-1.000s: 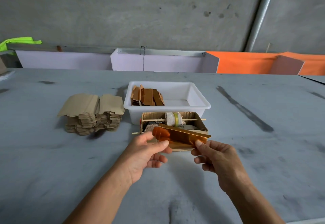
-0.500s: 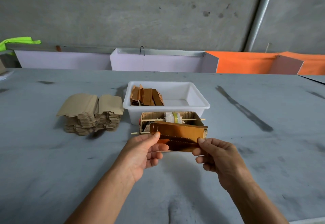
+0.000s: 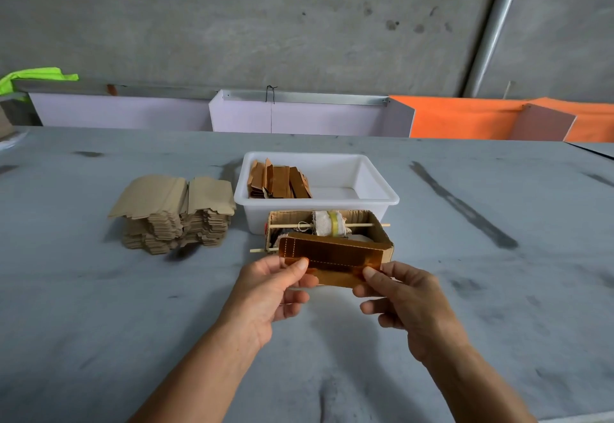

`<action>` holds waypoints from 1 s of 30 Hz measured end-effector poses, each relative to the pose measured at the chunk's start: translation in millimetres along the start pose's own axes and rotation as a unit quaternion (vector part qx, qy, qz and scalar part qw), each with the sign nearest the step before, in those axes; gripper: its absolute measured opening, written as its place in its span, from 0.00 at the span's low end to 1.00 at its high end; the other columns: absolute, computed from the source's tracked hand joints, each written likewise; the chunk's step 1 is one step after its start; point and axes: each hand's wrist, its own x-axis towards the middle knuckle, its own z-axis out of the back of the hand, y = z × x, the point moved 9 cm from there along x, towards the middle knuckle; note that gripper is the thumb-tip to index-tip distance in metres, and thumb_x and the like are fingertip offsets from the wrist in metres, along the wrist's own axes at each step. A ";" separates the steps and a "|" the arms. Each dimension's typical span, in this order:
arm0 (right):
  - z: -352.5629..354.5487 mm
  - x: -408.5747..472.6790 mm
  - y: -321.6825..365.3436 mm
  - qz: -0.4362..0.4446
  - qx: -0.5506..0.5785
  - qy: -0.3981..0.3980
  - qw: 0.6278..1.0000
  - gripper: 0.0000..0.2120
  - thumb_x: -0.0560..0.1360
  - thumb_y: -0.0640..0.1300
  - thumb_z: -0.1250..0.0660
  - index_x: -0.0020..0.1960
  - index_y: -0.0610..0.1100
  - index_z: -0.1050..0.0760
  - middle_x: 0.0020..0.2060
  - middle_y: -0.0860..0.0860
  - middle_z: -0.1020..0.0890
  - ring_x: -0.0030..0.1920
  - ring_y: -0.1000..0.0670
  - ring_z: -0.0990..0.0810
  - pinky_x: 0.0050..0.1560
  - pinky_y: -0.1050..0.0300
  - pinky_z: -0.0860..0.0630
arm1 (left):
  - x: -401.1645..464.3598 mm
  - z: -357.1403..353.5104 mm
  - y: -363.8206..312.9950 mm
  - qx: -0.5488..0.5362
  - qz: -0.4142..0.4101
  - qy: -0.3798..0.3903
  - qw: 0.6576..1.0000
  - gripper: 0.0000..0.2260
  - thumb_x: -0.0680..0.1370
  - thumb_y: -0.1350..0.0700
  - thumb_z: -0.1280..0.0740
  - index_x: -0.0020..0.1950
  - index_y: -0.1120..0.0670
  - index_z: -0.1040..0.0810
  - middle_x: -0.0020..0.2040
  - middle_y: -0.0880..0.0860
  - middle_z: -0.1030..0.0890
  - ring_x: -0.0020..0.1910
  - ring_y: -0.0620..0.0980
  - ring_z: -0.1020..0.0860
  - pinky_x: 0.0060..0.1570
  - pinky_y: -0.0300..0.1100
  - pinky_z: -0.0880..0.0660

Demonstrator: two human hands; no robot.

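Observation:
I hold a flat brown piece with dashed white lines (image 3: 335,258) above the grey table, its face turned toward me. My left hand (image 3: 272,293) pinches its left end between thumb and fingers. My right hand (image 3: 403,299) pinches its lower right corner. Just behind the piece stands a small open cardboard box (image 3: 375,226) with wooden sticks through it and a spool of thread with cloth inside. Behind that sits a white plastic tub (image 3: 378,186) holding several brown folded pieces (image 3: 279,180) at its left side.
A pile of tan cardboard cut-outs (image 3: 172,213) lies left of the tub. The grey table (image 3: 99,323) stretches wide on all sides. White and orange panels (image 3: 465,120) line the far edge under a concrete wall.
The brown piece has turned from a tilted, edge-on pose to flat and facing me. Both hands keep their pinch and have shifted only slightly.

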 end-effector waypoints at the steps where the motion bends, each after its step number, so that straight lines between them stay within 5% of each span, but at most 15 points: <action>1: -0.6 0.1 -1.2 -0.001 0.004 -0.002 1.000 0.05 0.75 0.41 0.33 0.47 0.39 0.22 0.34 0.44 0.15 0.26 0.50 0.20 0.24 0.61 0.29 | -0.4 -0.2 0.5 -0.002 -0.004 -0.002 1.000 0.03 0.75 0.58 0.30 0.44 0.57 0.22 0.37 0.57 0.16 0.25 0.46 0.23 0.24 0.36 0.26; 9: -6.2 1.9 -16.9 -0.052 0.099 0.006 0.994 0.04 0.74 0.36 0.32 0.48 0.36 0.23 0.37 0.41 0.15 0.33 0.49 0.16 0.27 0.61 0.24 | -2.5 3.1 -2.4 0.009 -0.071 -0.035 0.997 0.03 0.73 0.61 0.28 0.42 0.60 0.21 0.35 0.56 0.16 0.29 0.45 0.21 0.30 0.36 0.24; 17: -9.4 3.7 -21.3 -0.034 0.176 0.001 0.984 0.07 0.71 0.30 0.33 0.37 0.36 0.28 0.32 0.39 0.19 0.33 0.48 0.16 0.30 0.61 0.21 | -5.3 7.0 -7.7 0.013 -0.128 -0.062 0.990 0.03 0.71 0.66 0.28 0.38 0.61 0.20 0.29 0.53 0.18 0.28 0.45 0.20 0.31 0.35 0.22; 30: -13.0 1.7 -18.5 0.023 0.218 -0.038 0.975 0.11 0.67 0.26 0.30 0.43 0.39 0.27 0.30 0.44 0.17 0.33 0.47 0.16 0.30 0.61 0.21 | -11.6 2.5 -12.6 -0.027 -0.192 -0.059 0.979 0.10 0.71 0.72 0.31 0.40 0.57 0.19 0.32 0.52 0.17 0.30 0.46 0.19 0.31 0.33 0.24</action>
